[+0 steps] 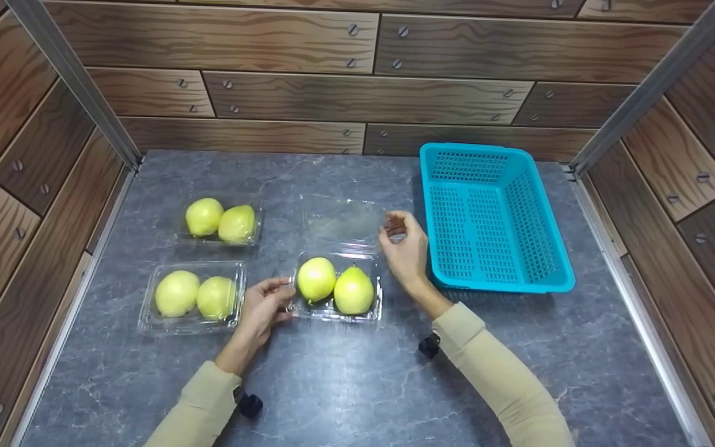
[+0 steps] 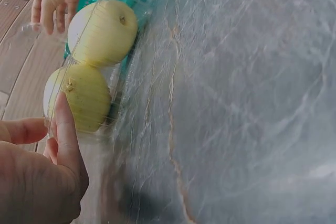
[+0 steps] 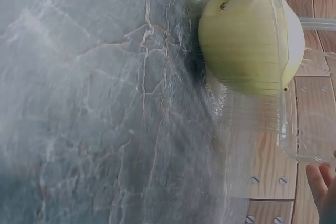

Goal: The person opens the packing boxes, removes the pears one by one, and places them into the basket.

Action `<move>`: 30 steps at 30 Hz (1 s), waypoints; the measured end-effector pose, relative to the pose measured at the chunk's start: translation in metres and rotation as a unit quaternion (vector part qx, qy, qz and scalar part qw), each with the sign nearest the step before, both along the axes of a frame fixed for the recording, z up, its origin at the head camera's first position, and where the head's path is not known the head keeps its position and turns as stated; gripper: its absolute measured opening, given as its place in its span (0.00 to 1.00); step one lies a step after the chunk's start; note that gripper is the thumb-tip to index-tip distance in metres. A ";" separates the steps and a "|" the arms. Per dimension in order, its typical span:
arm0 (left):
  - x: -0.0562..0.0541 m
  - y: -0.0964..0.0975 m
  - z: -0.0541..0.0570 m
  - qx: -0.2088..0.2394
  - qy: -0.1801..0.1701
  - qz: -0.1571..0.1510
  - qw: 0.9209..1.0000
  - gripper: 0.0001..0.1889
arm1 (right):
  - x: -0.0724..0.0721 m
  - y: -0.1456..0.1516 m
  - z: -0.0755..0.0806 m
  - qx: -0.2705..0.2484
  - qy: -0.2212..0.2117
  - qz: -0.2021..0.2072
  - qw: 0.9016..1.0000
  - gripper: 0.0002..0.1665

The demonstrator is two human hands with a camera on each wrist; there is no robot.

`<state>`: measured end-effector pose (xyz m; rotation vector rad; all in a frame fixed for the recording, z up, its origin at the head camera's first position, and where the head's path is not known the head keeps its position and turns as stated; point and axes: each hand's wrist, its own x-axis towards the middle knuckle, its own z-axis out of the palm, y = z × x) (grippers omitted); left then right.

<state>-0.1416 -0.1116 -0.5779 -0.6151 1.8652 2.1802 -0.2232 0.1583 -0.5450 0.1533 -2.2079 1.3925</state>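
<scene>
Here, left fingers (image 2: pixel 66 135) pinch clear box (image 1: pixel 326 315) holding two yellow fruits (image 1: pixel 316 279); right fingers (image 3: pixel 315 181) pinch lid (image 1: pixel 340 220) edge.

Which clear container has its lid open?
The rightmost container, nearest the blue basket: its lid is swung open, right hand at its edge; the front-left and back-left ones look closed.

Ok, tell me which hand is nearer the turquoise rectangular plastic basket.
Right. The right hand is just left of the basket, at the clear plastic lid; the left hand is farther left, at the left edge of the lid's clear plastic container.
</scene>
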 end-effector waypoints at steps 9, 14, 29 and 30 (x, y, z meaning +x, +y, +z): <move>0.007 0.004 -0.001 0.016 0.016 0.017 1.000 0.19 | -0.008 -0.002 -0.013 -0.012 -0.013 -0.012 1.000 0.19; 0.011 0.005 -0.003 0.012 0.014 0.017 1.000 0.20 | -0.011 -0.004 -0.018 -0.037 -0.042 -0.015 0.998 0.20; 0.013 0.009 -0.005 0.004 0.015 0.028 0.999 0.18 | -0.021 -0.004 -0.023 -0.070 -0.113 -0.017 0.991 0.23; 0.013 0.009 -0.006 0.005 0.016 0.028 0.999 0.18 | -0.021 -0.004 -0.024 -0.078 -0.118 -0.018 0.990 0.22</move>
